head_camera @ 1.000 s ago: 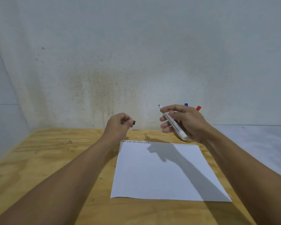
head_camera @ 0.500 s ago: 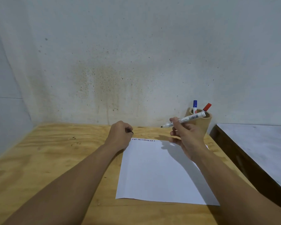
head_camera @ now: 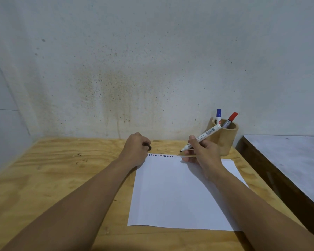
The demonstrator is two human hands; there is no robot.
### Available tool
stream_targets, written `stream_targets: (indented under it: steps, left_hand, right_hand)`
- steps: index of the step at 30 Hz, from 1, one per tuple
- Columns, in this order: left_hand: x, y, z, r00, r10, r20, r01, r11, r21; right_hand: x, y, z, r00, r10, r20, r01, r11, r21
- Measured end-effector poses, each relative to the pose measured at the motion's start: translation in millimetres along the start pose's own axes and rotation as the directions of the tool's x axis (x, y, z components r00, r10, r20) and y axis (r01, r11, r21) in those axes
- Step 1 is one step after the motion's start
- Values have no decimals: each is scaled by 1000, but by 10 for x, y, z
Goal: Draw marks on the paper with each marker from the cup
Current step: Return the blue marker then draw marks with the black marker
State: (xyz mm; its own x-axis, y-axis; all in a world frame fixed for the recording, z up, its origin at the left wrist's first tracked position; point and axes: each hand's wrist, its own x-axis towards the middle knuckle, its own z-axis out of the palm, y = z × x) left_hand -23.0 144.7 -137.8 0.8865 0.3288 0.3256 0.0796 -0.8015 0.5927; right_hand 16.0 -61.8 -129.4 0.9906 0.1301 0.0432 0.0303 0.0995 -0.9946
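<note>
Right hand now down low at the top edge of the paper, no longer up in the air as a second ago. Fingers closed around a white marker, cap off, black tip pointing down and left, just above the top edge of the sheet. Tip not yet touching, as far as can be told. Back end of the marker sticking up in front of the brown cup.

Left hand curled into a fist at the top left corner of the paper, with the small black cap pinched in it. Lower than a second ago too, close to the wooden table.

A row of tiny marks already along the top edge, stopping just left of the tip. Blue marker and red marker standing in the cup, caps on.

Probably ready to draw the next black mark, right where the row ends. Then cap back on and marker back in the cup.
</note>
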Motion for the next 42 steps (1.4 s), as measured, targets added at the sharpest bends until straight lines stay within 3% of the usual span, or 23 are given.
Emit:
stream_targets:
  steps: [4, 8, 17, 21, 28, 31, 38, 42]
  left_hand:
    - [33, 28, 39, 993, 96, 68, -98, 995, 16]
    - [28, 38, 103, 995, 72, 67, -72, 997, -10]
    - [-196, -41, 18, 998, -20, -66, 11, 991, -135]
    - [-436, -28, -9, 981, 119, -154, -131, 989, -70]
    - [-752, 46, -78, 905, 416, 88, -420, 907, 32]
    - [-769, 36, -78, 893, 412, 179, -431, 899, 80]
    - [-758, 16, -83, 893, 375, 249, -401, 914, 63]
    - [-748, 23, -75, 895, 365, 256, -391, 919, 57]
  right_hand:
    - [21, 36, -11, 999, 9, -41, -9, 1000, 0]
    - [19, 46, -10, 999, 7, -35, -7, 1000, -6]
    - [-74, -34, 79, 1000, -21, 14, 21, 999, -30]
    - [-82, -22, 138, 999, 13, 43, -11, 999, -30]
    - [-79, 33, 185, 996, -6, 92, 17, 993, -120]
    - [-69, 59, 162, 997, -44, 63, 53, 989, -140]
    - [-38, 116, 147, 997, -71, 10, 70, 943, -324]
    - [-24, 90, 148, 996, -76, 37, 83, 955, -284]
